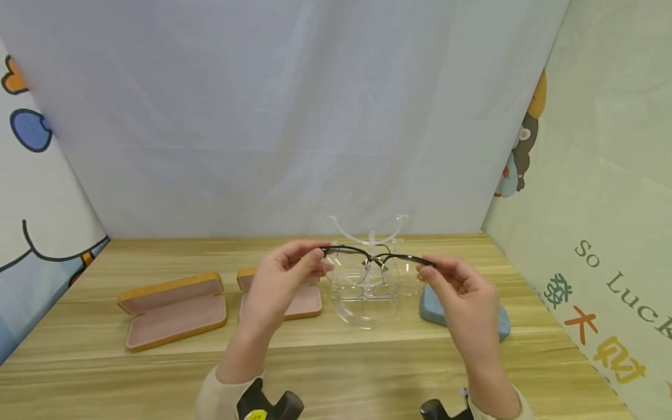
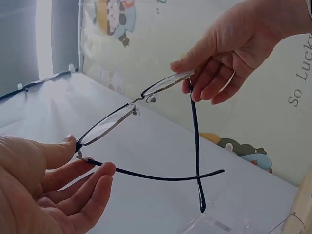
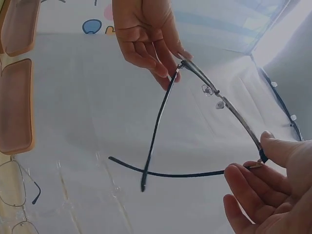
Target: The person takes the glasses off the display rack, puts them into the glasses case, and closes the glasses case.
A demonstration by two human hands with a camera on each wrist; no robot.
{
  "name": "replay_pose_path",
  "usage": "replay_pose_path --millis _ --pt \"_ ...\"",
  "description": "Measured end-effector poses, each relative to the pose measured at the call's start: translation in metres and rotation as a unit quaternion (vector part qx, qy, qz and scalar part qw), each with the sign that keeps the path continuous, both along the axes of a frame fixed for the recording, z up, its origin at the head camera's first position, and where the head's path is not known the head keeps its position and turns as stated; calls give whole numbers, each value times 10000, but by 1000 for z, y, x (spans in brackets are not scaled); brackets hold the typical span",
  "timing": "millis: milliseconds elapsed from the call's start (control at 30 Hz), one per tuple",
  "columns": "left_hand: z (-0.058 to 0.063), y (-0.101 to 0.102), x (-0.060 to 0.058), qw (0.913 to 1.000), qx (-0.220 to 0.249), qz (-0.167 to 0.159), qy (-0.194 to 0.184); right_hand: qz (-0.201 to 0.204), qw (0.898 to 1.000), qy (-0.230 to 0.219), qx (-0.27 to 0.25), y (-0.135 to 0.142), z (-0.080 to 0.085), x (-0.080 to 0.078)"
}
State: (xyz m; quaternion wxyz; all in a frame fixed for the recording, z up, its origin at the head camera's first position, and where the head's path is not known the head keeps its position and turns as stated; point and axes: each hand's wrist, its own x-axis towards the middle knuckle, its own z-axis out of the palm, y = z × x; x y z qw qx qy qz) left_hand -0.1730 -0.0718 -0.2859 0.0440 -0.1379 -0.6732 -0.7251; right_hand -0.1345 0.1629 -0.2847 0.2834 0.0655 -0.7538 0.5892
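Observation:
A pair of eyeglasses (image 1: 349, 248) with black upper rims and clear lenses is held up in front of a clear display stand (image 1: 372, 236). My left hand (image 1: 275, 286) pinches its left hinge corner between thumb and fingers. At the other corner, my right hand (image 1: 467, 297) has the same kind of pinch. Both wrist views show the dark temple arms (image 2: 196, 131) unfolded and crossing near their tips. Another pair of glasses, thin metal-rimmed (image 3: 36, 196), sits on the stand, partly hidden behind the held pair in the head view.
Two open yellow glasses cases with pink lining, a left case (image 1: 178, 321) and a middle case (image 1: 305, 302), lie on the wooden table (image 1: 346, 373). My left hand partly covers the middle one. A blue case (image 1: 433, 308) lies behind my right hand. Grey cloth (image 1: 262, 116) hangs behind.

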Motion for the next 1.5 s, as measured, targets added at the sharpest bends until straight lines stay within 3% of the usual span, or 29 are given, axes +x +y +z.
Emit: replay_pose_path --millis 233,500,667,1200,1500 --pt "2 -3 4 9997 182 -111 112 733 9963 374 -258 0 -2 -1" --pt "0 -6 2 9976 283 -569 264 489 9972 55 -561 -3 -4 -4" --pt "-2 -7 0 9950 545 -760 354 670 9947 -41 -782 -4 -7 -7" --pt "-5 -6 -4 9966 483 -517 433 776 9914 -271 -1019 -7 -7 -11" --pt "-12 -8 -8 9909 711 -1043 467 811 9877 -412 -1274 -8 -13 -17"
